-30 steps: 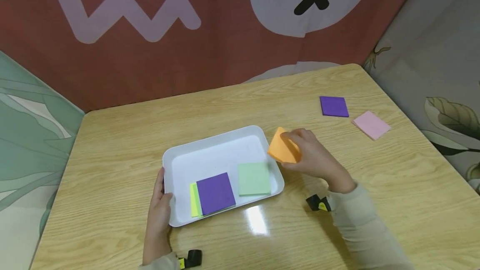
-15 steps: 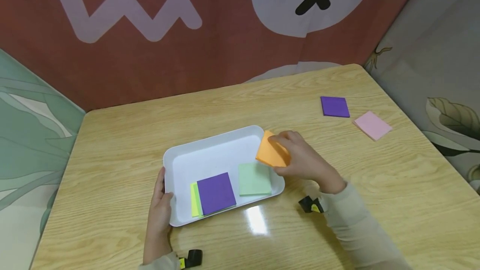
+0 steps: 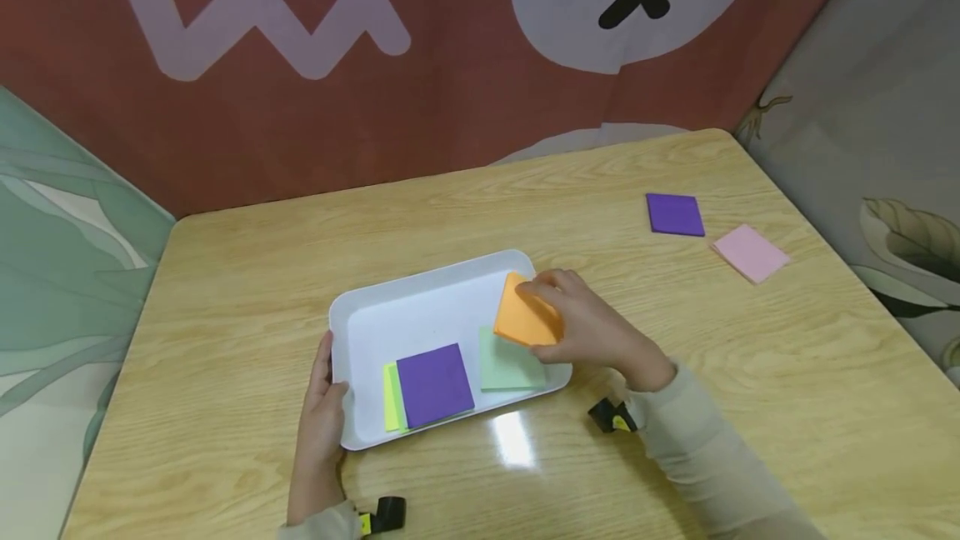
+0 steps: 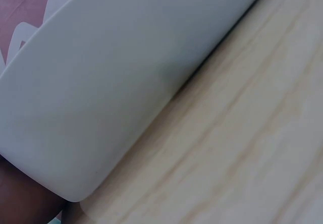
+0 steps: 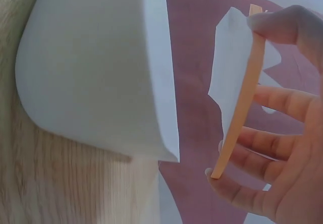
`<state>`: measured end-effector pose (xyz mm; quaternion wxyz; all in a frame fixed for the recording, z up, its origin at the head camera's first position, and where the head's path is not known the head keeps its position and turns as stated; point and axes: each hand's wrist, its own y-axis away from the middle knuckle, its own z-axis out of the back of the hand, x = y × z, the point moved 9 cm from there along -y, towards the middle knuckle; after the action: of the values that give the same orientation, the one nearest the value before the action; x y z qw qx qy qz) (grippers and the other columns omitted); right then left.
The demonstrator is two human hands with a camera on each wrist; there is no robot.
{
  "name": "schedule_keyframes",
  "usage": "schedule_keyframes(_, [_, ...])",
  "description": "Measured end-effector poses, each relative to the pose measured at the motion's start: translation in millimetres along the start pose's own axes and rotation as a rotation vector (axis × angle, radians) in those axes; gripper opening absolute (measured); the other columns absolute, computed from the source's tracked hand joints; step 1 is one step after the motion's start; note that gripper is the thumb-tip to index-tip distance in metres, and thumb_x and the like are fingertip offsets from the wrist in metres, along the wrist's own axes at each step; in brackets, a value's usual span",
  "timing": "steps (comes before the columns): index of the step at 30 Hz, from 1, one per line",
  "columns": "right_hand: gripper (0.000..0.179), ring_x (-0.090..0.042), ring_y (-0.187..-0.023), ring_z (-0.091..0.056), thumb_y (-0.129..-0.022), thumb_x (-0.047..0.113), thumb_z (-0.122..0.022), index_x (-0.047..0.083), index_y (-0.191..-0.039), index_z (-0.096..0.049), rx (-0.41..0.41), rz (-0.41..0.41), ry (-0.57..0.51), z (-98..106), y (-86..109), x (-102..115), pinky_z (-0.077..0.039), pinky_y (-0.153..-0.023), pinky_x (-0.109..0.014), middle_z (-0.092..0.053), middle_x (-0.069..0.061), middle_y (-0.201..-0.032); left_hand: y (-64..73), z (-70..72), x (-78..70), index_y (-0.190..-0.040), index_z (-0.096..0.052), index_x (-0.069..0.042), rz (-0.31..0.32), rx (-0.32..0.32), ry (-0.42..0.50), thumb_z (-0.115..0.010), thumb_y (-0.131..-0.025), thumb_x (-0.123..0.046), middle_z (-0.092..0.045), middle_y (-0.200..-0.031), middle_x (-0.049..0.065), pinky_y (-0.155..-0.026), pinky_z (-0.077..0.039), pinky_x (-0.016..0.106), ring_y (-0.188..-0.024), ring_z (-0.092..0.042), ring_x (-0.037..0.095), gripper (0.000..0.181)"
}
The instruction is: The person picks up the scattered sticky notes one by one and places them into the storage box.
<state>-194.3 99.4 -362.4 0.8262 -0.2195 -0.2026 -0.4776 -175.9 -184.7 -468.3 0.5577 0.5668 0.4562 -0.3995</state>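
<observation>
A white tray (image 3: 420, 282) sits on the wooden table, its outer wall (image 4: 116, 67) filling much of the left wrist view. My left hand (image 3: 321, 419) holds its left end, thumb at the rim. Over the tray's right part, my right hand (image 3: 588, 327) pinches an orange sticky note pad (image 3: 525, 315) by its edges. In the right wrist view the pad (image 5: 242, 100) is seen edge-on between thumb and fingers, apart from the tray. Inside lie a purple pad (image 3: 435, 384), yellow and bright green ones (image 3: 392, 398) partly under it, and a pale green pad (image 3: 510, 365), partly hidden by the orange one.
Toward the table's far right lie another purple pad (image 3: 675, 214) and a pink pad (image 3: 751, 254), apart from each other. A red patterned cloth (image 3: 450, 107) hangs behind the table (image 3: 247, 273). Black camera mounts (image 3: 611, 415) stick out from the wrists.
My right hand has carried the orange pad leftward and slightly nearer, from beside the tray's right rim to above its inside. The left hand stays on the tray.
</observation>
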Motion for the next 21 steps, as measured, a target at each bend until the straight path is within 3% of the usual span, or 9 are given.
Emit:
schedule_keyframes(6, [0.066, -0.022, -0.099, -0.037, -0.057, 0.021, -0.074, 0.006, -0.117, -0.051, 0.019, 0.044, -0.032, -8.3, -3.4, 7.3, -0.039, -0.074, -0.033, -0.044, -0.010, -0.110, 0.4, -0.3, -0.8, -0.139, -0.009, -0.028, 0.006, 0.003, 0.005, -0.018, -0.082, 0.007, -0.003, -0.143, -0.007, -0.099, -0.016, 0.026, -0.125, -0.011, 0.008, 0.068])
schedule_keyframes(21, [0.066, -0.019, -0.098, -0.037, -0.059, 0.023, -0.072, 0.007, -0.119, -0.050, 0.109, 0.058, -0.020, -30.5, -3.6, 12.4, -0.039, -0.077, -0.031, -0.043, -0.008, -0.111, -0.9, 0.4, 1.1, -0.139, -0.009, -0.029, 0.009, 0.008, -0.007, -0.019, -0.082, 0.007, -0.003, -0.143, -0.009, -0.101, -0.013, 0.030, -0.125, -0.009, 0.007, 0.068])
